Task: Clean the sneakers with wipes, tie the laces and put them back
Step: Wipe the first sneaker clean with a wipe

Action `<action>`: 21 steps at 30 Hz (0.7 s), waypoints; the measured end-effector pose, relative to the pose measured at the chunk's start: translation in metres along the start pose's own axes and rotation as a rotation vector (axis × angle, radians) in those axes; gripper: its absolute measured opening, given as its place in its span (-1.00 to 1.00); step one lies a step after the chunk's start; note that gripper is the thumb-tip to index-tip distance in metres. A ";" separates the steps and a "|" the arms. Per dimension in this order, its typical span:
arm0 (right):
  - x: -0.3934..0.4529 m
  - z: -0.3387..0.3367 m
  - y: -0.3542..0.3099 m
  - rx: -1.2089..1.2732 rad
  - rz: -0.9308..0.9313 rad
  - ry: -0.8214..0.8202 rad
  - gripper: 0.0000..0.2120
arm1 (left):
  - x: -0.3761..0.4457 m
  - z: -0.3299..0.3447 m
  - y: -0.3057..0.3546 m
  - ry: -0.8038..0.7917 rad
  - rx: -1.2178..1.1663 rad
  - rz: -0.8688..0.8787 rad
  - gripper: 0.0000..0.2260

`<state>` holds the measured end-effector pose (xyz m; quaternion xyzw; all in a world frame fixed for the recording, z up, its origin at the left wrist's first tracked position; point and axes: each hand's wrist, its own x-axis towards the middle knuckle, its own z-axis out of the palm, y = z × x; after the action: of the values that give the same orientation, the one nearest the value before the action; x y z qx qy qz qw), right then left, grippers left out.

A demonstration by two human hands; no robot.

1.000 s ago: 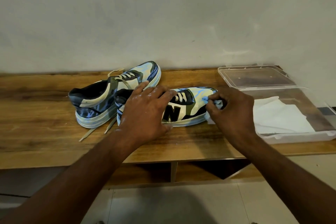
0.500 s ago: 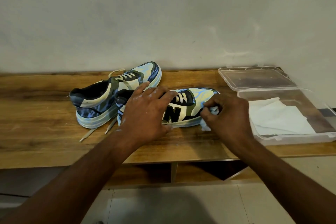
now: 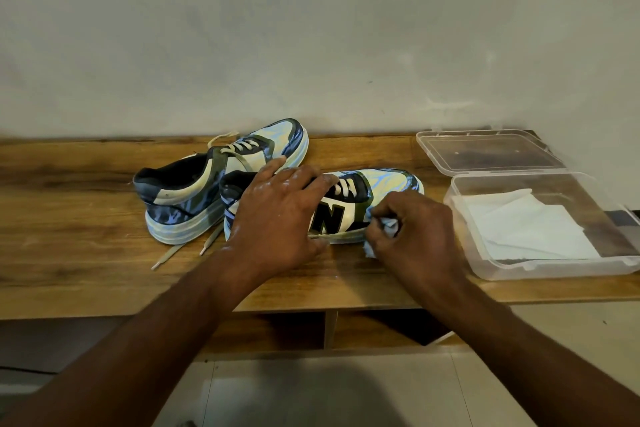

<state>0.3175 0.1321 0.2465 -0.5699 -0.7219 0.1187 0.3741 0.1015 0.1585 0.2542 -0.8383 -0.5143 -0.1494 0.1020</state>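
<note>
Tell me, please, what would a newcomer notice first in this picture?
Two hands at work on the nearer sneaker mid-bench: the left hand rests on it, and the right hand grips a crumpled wipe against its side. A second sneaker sits behind it, laces loose, and an open plastic box of wipes stands at the right.

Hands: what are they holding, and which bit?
The right hand pinches a crumpled white wipe by its bunched middle. The left hand rests over the blue-and-cream sneaker, across its middle, steadying it.

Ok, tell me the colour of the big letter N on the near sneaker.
Black letter N, head view.
</note>
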 end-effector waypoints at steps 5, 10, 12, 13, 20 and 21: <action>0.016 -0.011 0.015 0.058 0.073 0.111 -0.90 | 0.000 -0.002 0.000 -0.003 -0.001 -0.004 -0.17; 0.012 -0.010 0.015 0.004 0.072 0.139 -0.90 | 0.000 -0.002 0.001 0.000 -0.010 -0.004 -0.18; 0.004 -0.002 0.002 -0.024 -0.014 0.027 -0.89 | 0.000 -0.002 0.002 -0.001 -0.007 -0.006 -0.18; 0.002 0.000 -0.001 -0.040 -0.066 -0.013 -0.88 | 0.000 -0.003 0.002 -0.003 -0.007 -0.005 -0.18; 0.024 -0.022 0.029 0.010 0.084 0.199 -0.89 | -0.001 -0.004 0.003 0.012 -0.007 -0.008 -0.18; 0.022 -0.020 0.029 -0.024 0.065 0.190 -0.89 | -0.001 -0.004 0.003 0.009 -0.009 -0.009 -0.18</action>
<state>0.3504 0.1566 0.2522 -0.6060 -0.6658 0.0676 0.4300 0.1033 0.1553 0.2574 -0.8358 -0.5170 -0.1556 0.0999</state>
